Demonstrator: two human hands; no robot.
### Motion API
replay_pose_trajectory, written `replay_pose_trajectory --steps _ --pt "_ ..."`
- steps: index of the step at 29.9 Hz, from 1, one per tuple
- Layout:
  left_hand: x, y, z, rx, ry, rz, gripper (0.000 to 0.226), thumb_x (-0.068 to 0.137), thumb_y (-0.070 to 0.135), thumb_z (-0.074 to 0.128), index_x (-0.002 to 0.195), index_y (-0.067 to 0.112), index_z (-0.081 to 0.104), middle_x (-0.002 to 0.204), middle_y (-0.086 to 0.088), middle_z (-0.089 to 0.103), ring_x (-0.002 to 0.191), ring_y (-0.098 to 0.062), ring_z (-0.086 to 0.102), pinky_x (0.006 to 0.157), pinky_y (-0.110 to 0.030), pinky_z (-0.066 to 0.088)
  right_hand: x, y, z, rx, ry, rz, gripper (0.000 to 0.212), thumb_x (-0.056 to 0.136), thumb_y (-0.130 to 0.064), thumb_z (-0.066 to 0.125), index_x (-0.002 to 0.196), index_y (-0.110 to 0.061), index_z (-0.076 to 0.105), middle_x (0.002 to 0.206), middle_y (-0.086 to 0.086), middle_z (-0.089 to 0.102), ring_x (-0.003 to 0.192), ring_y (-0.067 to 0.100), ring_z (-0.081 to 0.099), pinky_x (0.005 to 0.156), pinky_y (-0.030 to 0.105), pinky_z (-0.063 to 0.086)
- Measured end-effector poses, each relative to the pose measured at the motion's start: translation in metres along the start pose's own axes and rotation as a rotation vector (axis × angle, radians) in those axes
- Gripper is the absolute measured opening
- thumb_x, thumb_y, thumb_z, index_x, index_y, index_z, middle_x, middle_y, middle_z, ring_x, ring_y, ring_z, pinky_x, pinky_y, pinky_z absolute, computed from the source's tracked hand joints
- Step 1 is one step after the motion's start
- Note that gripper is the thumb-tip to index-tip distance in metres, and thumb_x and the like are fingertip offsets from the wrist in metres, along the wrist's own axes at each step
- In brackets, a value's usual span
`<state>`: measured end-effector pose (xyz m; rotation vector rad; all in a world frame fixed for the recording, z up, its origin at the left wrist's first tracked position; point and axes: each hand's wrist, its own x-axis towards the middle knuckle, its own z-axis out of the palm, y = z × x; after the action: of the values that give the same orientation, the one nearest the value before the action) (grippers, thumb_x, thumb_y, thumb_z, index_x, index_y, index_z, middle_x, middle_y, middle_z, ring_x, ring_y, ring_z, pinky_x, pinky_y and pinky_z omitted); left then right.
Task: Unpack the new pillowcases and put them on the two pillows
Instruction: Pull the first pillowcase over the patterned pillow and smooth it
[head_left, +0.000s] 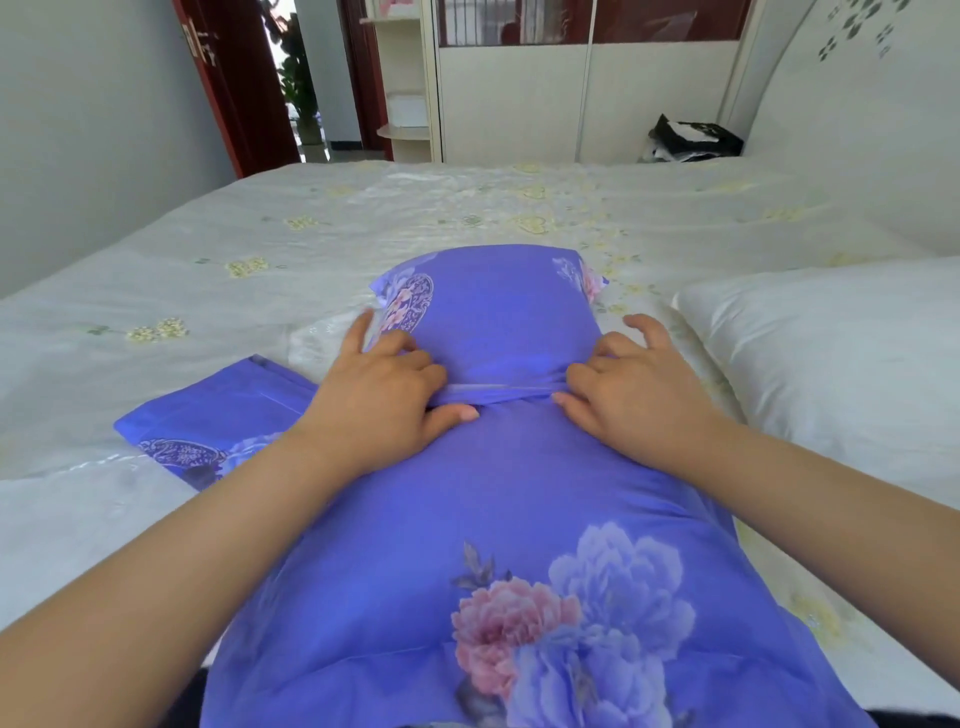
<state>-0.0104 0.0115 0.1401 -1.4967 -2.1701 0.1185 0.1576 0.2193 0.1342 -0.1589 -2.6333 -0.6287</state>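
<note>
While the pillow (493, 493) lies on the bed (363, 218), left hand (384, 389) and right hand (634, 395) pinch its pillowcase (498, 322) flap.

A bed (363, 234) covered with a pale floral spread fills the room's middle. Beyond its far edge stands a cream wardrobe (519, 98) with dark red upper panels, a corner shelf (405, 98) beside it. A black bag (693, 137) sits near the headboard (857, 104). A red door (228, 78) stands open on the left.
</note>
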Motion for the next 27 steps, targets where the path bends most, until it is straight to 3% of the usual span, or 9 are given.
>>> replay_pose_trajectory --steps 2,5,9,12,14,18,23,25,27 --pt "-0.004 -0.011 -0.002 0.037 -0.173 -0.092 0.062 0.092 0.054 0.012 0.098 0.021 0.064 0.104 0.009 0.066 0.118 -0.021 0.052 0.109 -0.063 0.014 -0.004 0.006 -0.003 -0.036 -0.142 0.07 0.039 0.094 -0.033 0.032 0.083 -0.01 0.061 0.061 0.005 0.065 0.083 0.028 0.064 0.102 0.055 0.033" --pt "-0.007 -0.019 0.0 0.12 -0.296 -0.148 0.035 0.1 0.032 0.023 0.124 0.026 0.049 0.146 0.014 0.039 0.142 -0.021 0.023 0.109 -0.065 0.003 -0.004 0.003 -0.009 -0.016 -0.361 0.139 0.034 0.101 -0.029 0.024 0.122 -0.012 0.045 0.114 0.008 0.066 0.132 0.03 0.04 0.111 0.057 0.009" --pt "-0.002 -0.011 -0.004 0.156 -0.133 -0.214 0.024 0.09 0.015 0.047 0.096 0.02 0.069 0.14 0.001 0.048 0.137 -0.029 0.033 0.107 -0.067 0.005 0.013 -0.009 -0.01 0.135 -0.386 0.147 0.037 0.101 -0.023 0.025 0.137 -0.022 0.036 0.147 0.001 0.034 0.146 0.024 0.01 0.113 0.056 0.005" --pt "0.013 -0.014 0.002 0.032 -0.053 -0.227 0.026 0.091 0.021 0.048 0.085 0.021 0.074 0.132 0.006 0.056 0.135 -0.024 0.036 0.109 -0.064 0.002 0.031 -0.006 -0.005 0.423 -0.341 0.173 0.029 0.099 -0.036 0.035 0.118 -0.022 0.054 0.133 0.0 0.046 0.136 0.022 0.029 0.112 0.046 0.023" --pt "0.024 -0.021 0.008 -0.06 -0.091 -0.259 0.029 0.094 0.027 0.043 0.09 0.024 0.072 0.127 0.011 0.058 0.136 -0.018 0.034 0.111 -0.06 0.001 0.044 -0.003 -0.006 0.688 -0.311 0.161 0.025 0.098 -0.037 0.042 0.081 -0.022 0.053 0.094 -0.001 0.056 0.102 0.009 0.046 0.098 0.03 0.033" --pt "0.033 -0.029 0.016 -0.194 0.014 -0.445 0.026 0.09 0.027 0.044 0.084 0.021 0.069 0.09 0.0 0.066 0.102 -0.022 0.055 0.106 -0.045 0.023 0.058 -0.002 -0.009 0.905 -0.319 0.279 0.038 0.098 -0.03 0.046 0.063 -0.018 0.042 0.065 -0.004 0.041 0.066 0.013 0.041 0.066 0.02 0.032" --pt "0.033 -0.014 0.027 -0.203 0.026 -0.363 0.038 0.095 0.021 0.042 0.131 0.028 0.051 0.109 -0.008 0.05 0.101 -0.03 0.052 0.085 -0.039 0.035 0.063 -0.009 0.002 0.775 -0.159 0.389 0.009 0.092 -0.022 0.056 0.086 -0.016 0.059 0.093 -0.002 0.058 0.106 0.023 0.054 0.087 0.031 0.042" --pt "0.032 -0.011 0.029 -0.197 -0.093 -0.298 0.048 0.095 0.022 0.038 0.141 0.032 0.032 0.122 -0.008 0.038 0.109 -0.029 0.044 0.089 -0.04 0.036 0.064 -0.015 0.01 0.685 -0.202 0.291 0.006 0.09 -0.02 0.059 0.092 -0.014 0.058 0.102 -0.003 0.054 0.129 0.023 0.038 0.11 0.032 0.027" --pt "0.034 -0.016 0.029 -0.212 -0.145 -0.271 0.053 0.094 0.021 0.038 0.143 0.034 0.024 0.145 -0.006 0.02 0.125 -0.029 0.031 0.095 -0.044 0.035 0.069 -0.018 0.008 0.71 -0.232 0.246 0.005 0.088 -0.02 0.058 0.085 -0.015 0.057 0.093 -0.005 0.051 0.116 0.017 0.044 0.118 0.032 0.012"
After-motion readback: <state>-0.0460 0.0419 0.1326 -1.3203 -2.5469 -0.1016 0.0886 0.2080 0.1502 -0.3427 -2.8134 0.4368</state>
